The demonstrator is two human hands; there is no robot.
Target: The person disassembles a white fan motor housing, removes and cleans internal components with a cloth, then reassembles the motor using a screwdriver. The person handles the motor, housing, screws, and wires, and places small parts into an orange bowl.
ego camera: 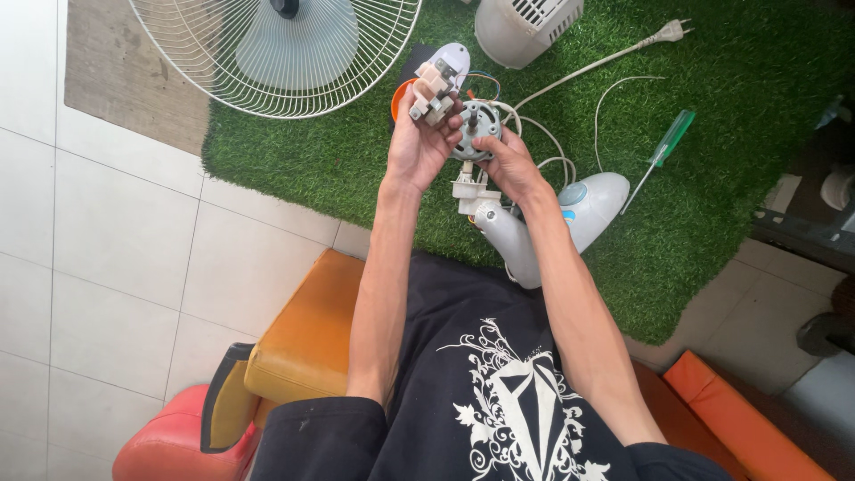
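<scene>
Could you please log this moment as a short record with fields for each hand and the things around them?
left hand: holds a small beige gear unit
right hand: grips a round grey fan motor with white wires
below hands: white fan neck housing
surface: green turf mat on pale tiles
nearby: wire fan guard, green-handled screwdriver, white plug cord
seat: orange cushion

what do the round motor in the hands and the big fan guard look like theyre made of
Round grey fan motor, held by the right hand: apparently bare metal, dull silvery sheen. White wire fan guard: thin metal wire, seemingly painted or coated glossy white.
</scene>
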